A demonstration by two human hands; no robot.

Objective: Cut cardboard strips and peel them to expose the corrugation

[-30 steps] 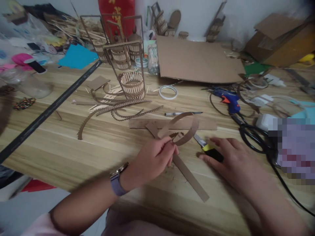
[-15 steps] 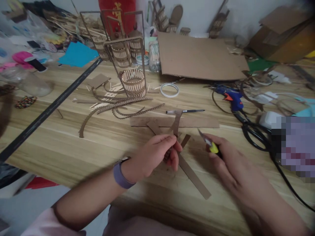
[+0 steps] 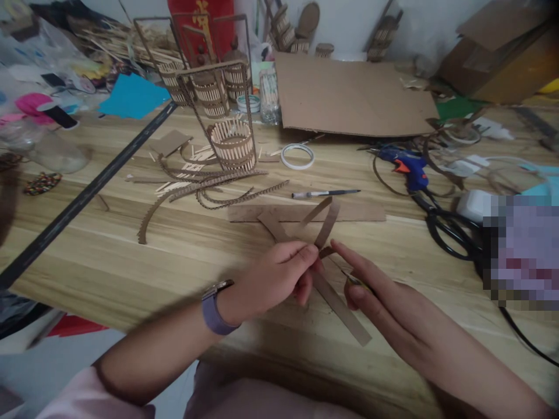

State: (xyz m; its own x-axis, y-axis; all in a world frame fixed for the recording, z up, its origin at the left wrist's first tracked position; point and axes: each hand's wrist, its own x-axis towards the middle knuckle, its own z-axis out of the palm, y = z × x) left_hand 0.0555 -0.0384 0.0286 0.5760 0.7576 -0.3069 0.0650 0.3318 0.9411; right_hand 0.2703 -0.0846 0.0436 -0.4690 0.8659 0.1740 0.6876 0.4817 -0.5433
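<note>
My left hand [image 3: 279, 273] is closed, thumb and fingers pinching a thin brown cardboard strip [image 3: 329, 224] that curls up in a loop above them. In my right hand [image 3: 388, 308] is a craft knife [image 3: 357, 281], its blade angled toward the strip's short end by my left fingertips. My right index finger is stretched out near that end. Whether the blade touches the strip, I cannot tell. Beneath the hands, a narrow cardboard strip [image 3: 345, 314] lies slantwise on the wooden table [image 3: 183, 262]. A wider cardboard strip [image 3: 362, 212] and a pen [image 3: 327, 193] lie just beyond.
Notched cardboard strips [image 3: 151, 212] and small sticks surround a little slatted bucket [image 3: 233, 148] with a tall handle. A tape roll [image 3: 297, 165], a cardboard sheet [image 3: 353, 96] and a blue glue gun [image 3: 413, 169] with a black cord lie farther back. A black metal bar [image 3: 87, 189] crosses the left side.
My right hand has moved left with the craft knife, bringing the blade close to my left fingertips. The strip in my left hand now bends in a wider loop.
</note>
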